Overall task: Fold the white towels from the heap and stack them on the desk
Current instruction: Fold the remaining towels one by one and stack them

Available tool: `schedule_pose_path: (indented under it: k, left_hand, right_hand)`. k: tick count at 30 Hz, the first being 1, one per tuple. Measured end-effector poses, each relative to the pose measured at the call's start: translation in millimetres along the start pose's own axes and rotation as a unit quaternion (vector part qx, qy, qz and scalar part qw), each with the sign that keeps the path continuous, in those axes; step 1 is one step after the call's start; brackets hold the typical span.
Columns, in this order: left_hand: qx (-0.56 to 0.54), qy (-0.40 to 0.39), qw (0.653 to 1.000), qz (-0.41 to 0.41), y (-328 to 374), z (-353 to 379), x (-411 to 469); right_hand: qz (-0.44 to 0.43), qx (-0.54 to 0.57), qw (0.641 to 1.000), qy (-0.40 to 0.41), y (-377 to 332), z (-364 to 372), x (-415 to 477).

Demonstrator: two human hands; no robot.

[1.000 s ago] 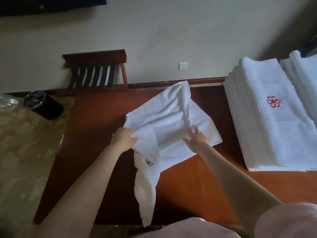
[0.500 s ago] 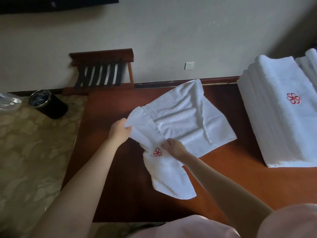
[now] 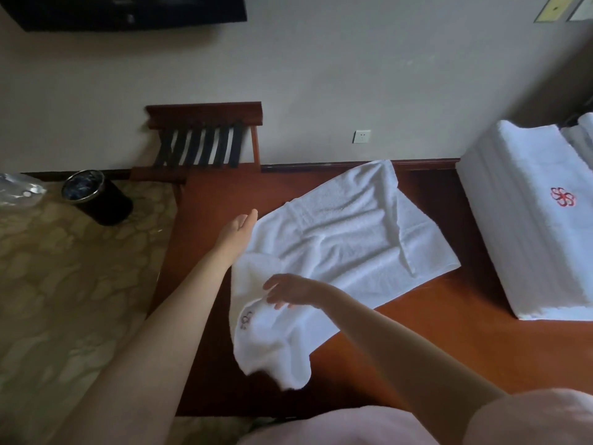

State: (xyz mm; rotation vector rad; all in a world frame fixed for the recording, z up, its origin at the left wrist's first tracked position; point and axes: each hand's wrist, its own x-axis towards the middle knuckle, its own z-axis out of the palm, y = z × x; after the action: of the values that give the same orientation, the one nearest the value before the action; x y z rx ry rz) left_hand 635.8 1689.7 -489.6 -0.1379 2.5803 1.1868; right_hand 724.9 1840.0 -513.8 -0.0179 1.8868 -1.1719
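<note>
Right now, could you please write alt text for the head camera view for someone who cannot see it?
A white towel lies half spread on a reddish desk, near end bunched. The left hand lies flat at its left edge; the right hand reaches over the bunched end. Folded white towels are stacked at right.

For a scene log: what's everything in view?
Desk: one, reddish-brown, against the wall.
Loose towel: one, white, red emblem, spread on the desk.
Folded towel stacks: two, white, desk's right; nearer shows red emblem.
Luggage rack: one, dark wood, black straps, beyond desk's left corner.
Bin: one, black, on patterned floor.
Wall socket: one, white, above desk.
Screen: one, black, wall, top left.
Left hand: one, open, at towel's left edge.
Right hand: one, open, over towel's near end.
</note>
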Motion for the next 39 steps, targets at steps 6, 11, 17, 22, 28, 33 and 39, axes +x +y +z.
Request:
schedule_pose_path:
  k: [6,11,17,22,28,33,39]
  left_hand:
    - [0.034,-0.09,0.995,-0.001,31.5,44.7,16.3]
    - [0.109,-0.187,0.975,0.039,75.1,105.9,32.2]
    - [0.14,-0.23,0.962,0.047,126.2,166.2,49.7]
    - [0.143,-0.219,0.964,0.037,159.2,203.1,67.5]
    - [0.244,-0.192,0.949,0.057,173.6,227.6,106.1]
    - [0.352,-0.236,0.906,-0.02,141.3,233.6,114.5]
    - [0.327,-0.196,0.919,-0.099,117.2,244.1,96.5]
  right_hand:
    - [0.061,0.042,0.976,0.207,57.0,-70.0,-26.1]
    - [0.117,0.042,0.944,0.305,114.4,-118.0,-59.6]
    - [0.186,-0.002,0.913,0.362,165.9,-167.7,-87.5]
    - [0.228,-0.193,0.899,0.319,188.1,-199.8,-92.5]
    - [0.224,-0.251,0.91,0.242,192.8,-221.4,-80.0]
    - [0.199,-0.259,0.915,0.238,198.6,-249.4,-74.6]
    - [0.172,-0.295,0.909,0.237,193.4,-279.2,-56.9]
